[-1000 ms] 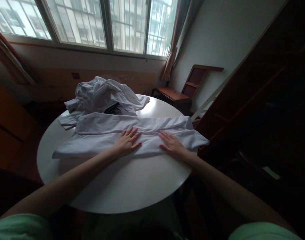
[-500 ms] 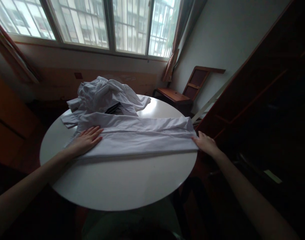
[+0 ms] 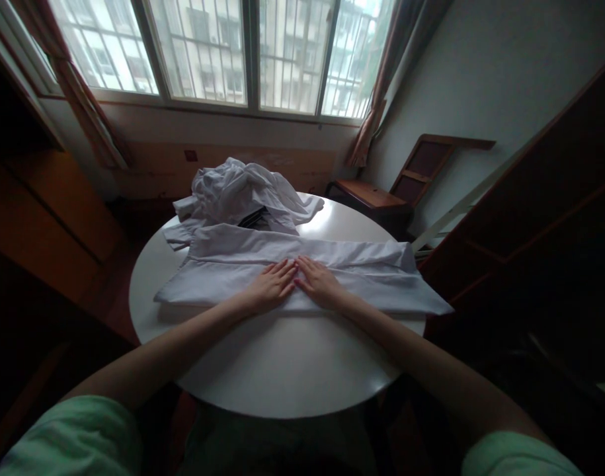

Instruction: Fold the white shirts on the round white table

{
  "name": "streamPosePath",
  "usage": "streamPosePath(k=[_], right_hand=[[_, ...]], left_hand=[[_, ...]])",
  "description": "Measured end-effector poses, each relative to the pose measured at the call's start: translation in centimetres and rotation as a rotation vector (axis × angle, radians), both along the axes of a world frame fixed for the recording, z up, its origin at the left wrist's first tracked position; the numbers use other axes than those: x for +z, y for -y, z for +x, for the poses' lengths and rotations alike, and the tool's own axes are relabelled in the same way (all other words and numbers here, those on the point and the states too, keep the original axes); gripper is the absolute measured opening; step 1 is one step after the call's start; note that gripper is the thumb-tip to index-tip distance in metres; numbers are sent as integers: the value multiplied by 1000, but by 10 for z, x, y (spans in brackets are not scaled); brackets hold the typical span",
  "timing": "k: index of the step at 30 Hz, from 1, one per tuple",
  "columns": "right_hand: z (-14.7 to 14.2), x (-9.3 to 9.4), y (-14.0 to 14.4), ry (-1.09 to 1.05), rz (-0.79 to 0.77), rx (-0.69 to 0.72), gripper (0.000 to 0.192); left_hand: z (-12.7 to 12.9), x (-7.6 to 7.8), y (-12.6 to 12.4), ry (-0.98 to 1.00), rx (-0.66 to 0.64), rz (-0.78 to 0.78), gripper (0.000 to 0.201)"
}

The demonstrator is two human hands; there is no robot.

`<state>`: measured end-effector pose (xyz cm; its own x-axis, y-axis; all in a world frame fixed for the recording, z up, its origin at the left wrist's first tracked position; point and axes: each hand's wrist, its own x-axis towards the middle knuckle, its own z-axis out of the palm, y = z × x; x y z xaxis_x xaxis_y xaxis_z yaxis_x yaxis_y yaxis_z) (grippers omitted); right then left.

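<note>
A white garment (image 3: 376,277), folded into a long flat band, lies across the round white table (image 3: 282,370). My left hand (image 3: 271,287) and my right hand (image 3: 318,283) rest palm down side by side on the middle of the band, fingertips almost touching, fingers spread and holding nothing. The band's right end hangs past the table's right edge.
A crumpled heap of white clothes (image 3: 237,192) sits at the far side of the table, with something dark under it. A wooden chair (image 3: 396,185) stands at the back right. Dark wooden furniture (image 3: 545,218) lines the right, and windows (image 3: 223,46) run along the far wall.
Both hands slid from the ends of the folded band inward to its middle. The view has shifted, so the table sits further right in the frame.
</note>
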<state>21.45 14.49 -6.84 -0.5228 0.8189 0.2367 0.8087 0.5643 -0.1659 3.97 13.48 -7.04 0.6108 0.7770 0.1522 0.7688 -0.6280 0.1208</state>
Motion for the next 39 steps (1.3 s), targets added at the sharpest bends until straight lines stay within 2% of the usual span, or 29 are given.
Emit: streamPosePath(k=[4, 8, 12, 16, 20, 23, 26, 29, 31, 33, 34, 36, 39], right_hand=[[38, -1, 1, 84, -30, -93, 56], [73, -3, 4, 94, -14, -167, 57], [92, -9, 3, 67, 0, -184, 57], [94, -6, 0, -33, 61, -143, 47], [77, 6, 0, -210, 140, -17, 27], [45, 17, 1, -291, 117, 91, 20], [2, 30, -8, -350, -1, 180, 20], [-41, 46, -27, -418, -248, 229, 31], [-63, 59, -38, -345, -460, 321, 36], [-76, 72, -38, -192, -583, 452, 34], [-79, 77, -33, -111, -579, 511, 31], [-79, 84, -15, 34, -465, 573, 23], [-69, 82, 21, 170, -278, 569, 10]], left_hand=[[-53, 5, -2, -63, 148, -66, 57], [-96, 3, 8, -87, 220, -103, 60], [-123, 0, 20, -68, 240, -65, 59], [-140, 17, 15, -50, 230, -97, 61], [-150, 44, -7, -34, 238, -153, 62], [-151, 57, -23, -30, 155, -240, 47], [-152, 68, -32, 7, 45, -271, 36], [-154, 82, -29, 8, 27, -205, 33], [-155, 92, -17, -3, 44, -106, 32], [-153, 101, 2, -26, 46, -17, 30], [-150, 104, 15, -43, 32, 11, 29], [-144, 105, 42, -85, -25, 24, 24], [-132, 96, 78, -142, -174, 16, 19]])
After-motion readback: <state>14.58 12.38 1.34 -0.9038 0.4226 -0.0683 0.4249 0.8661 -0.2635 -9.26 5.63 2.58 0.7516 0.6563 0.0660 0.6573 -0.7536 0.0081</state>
